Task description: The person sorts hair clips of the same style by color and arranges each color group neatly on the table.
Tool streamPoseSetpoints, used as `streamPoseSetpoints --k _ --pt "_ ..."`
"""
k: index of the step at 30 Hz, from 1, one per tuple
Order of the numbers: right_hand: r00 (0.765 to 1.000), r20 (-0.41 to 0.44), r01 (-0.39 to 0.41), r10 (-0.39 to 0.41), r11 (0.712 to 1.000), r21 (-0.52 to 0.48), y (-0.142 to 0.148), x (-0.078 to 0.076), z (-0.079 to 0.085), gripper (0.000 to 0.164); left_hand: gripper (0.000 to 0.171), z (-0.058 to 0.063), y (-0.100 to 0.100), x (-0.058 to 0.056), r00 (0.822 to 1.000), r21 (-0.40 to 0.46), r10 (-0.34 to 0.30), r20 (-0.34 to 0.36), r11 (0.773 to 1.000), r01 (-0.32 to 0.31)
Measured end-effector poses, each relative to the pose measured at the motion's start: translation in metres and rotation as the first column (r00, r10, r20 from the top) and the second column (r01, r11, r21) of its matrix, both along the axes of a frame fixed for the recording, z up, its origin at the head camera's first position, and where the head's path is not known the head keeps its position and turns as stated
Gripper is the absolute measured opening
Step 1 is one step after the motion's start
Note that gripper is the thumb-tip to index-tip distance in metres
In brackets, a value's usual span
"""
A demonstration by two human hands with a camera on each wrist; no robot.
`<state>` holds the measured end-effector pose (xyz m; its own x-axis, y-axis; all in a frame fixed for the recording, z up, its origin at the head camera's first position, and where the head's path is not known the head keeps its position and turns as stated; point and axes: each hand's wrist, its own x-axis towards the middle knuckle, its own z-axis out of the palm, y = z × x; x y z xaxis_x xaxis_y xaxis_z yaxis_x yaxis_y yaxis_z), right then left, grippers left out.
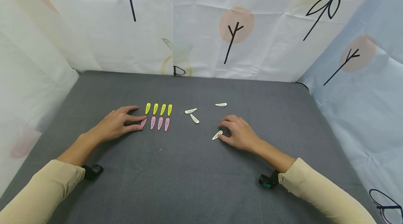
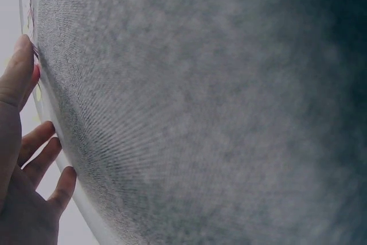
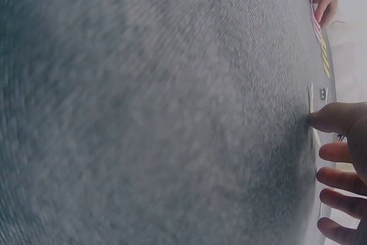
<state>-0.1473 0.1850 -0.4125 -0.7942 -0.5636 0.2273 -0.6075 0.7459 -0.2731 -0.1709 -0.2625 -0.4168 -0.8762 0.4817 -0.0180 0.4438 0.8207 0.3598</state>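
My left hand (image 1: pixel 118 122) rests at the left end of a row of pink hair clips (image 1: pixel 160 123), pinching the leftmost pink hair clip (image 1: pixel 143 122) between thumb and index finger. Just beyond lies a matching row of yellow hair clips (image 1: pixel 162 109). My right hand (image 1: pixel 238 132) is low over the table, its thumb tip touching a white hair clip (image 1: pixel 216 135) that lies slanted. In the right wrist view, the thumb (image 3: pixel 335 117) meets the table by that clip, and the other fingers (image 3: pixel 341 179) are spread apart from it.
Two white hair clips (image 1: pixel 195 118) lie close together between the rows and my right hand. Another white clip (image 1: pixel 221 104) sits farther back. The dark grey table (image 1: pixel 176 182) ends at a patterned cloth wall (image 1: pixel 198 35), with more cloth on both sides.
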Motion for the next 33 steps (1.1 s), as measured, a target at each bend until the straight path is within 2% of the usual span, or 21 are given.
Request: streamPoseSetpoints --k 9,14,21,25,33 --pt "1.000 -0.013 -0.017 0.017 1.000 -0.005 0.002 -0.004 -0.001 0.022 0.048 0.001 0.000 0.000 1.000 0.001 -0.006 0.003 1.000 0.006" --pt "0.998 0.003 -0.064 0.064 0.998 -0.017 0.001 -0.006 0.000 0.026 0.048 0.002 0.001 0.001 1.000 0.002 -0.006 -0.001 1.000 0.006" --pt "0.967 0.099 -0.231 0.234 0.972 -0.048 0.007 -0.013 0.002 0.045 0.049 0.002 0.001 -0.001 1.000 -0.006 0.001 0.015 1.000 0.000" --pt "0.956 0.121 -0.263 0.265 0.964 -0.035 0.008 -0.014 0.002 0.053 0.049 0.002 0.000 -0.002 1.000 -0.007 -0.008 0.011 1.000 0.008" --pt "0.951 0.143 -0.270 0.273 0.962 -0.044 0.009 -0.013 0.001 0.053 0.049 0.001 -0.002 -0.002 1.000 0.017 -0.017 0.007 1.000 0.017"
